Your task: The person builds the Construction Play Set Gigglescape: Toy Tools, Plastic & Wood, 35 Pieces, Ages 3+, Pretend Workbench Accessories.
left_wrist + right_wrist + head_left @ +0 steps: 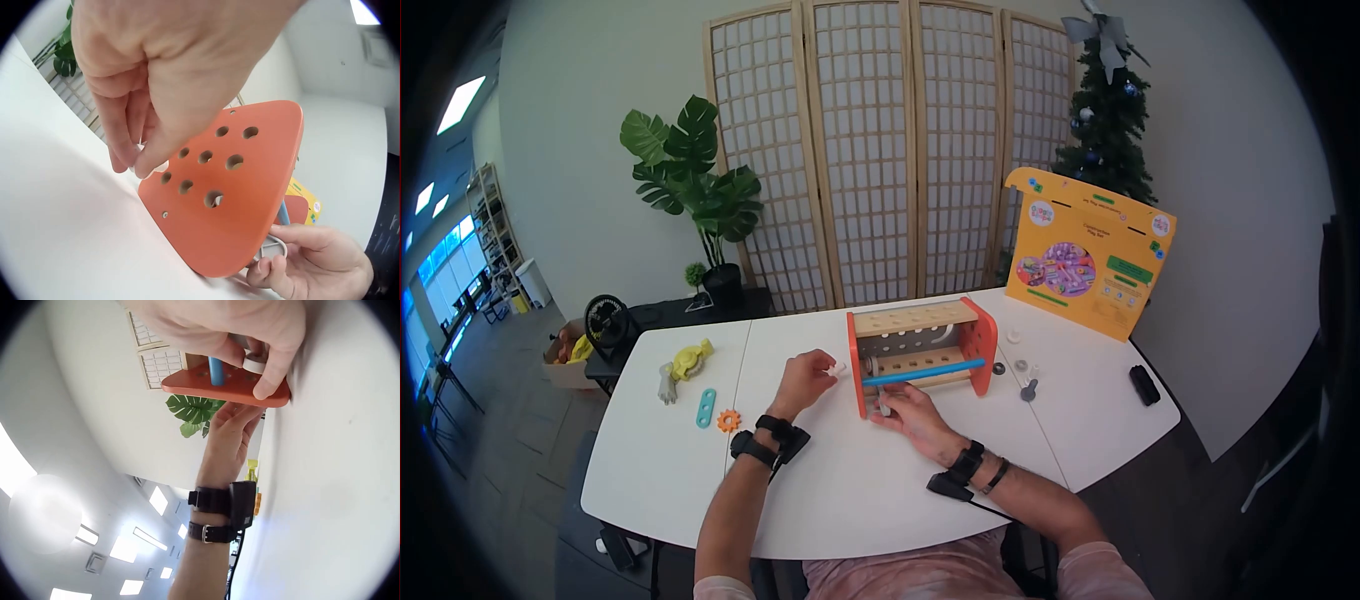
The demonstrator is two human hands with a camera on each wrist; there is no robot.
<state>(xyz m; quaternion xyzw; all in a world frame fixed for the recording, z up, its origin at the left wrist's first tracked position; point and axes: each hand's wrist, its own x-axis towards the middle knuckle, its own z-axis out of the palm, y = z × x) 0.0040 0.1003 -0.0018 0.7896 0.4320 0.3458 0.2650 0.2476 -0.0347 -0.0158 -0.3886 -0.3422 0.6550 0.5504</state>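
Observation:
A wooden toy toolbox with red side panels point(215, 181) and a blue bar point(925, 373) stands on the white table. Just outside its left panel, my left hand point(802, 384) pinches a small white piece point(161, 167) between thumb and fingertips. At the open front, by the same panel, my right hand point(920, 424) holds a light grey piece point(272, 248) with curled fingers and thumb. Round holes pierce the panel point(219, 387). In the right wrist view the held piece point(255, 363) shows a round end; the rest of it is hidden by the fingers.
Left on the table point(650, 470) lie a yellow-green piece point(692, 358), a teal strip point(706, 408) and an orange gear point(729, 420). Right of the toolbox are several small grey and white pieces point(1028, 391), a black object point(1144, 385) and a yellow box point(1090, 255).

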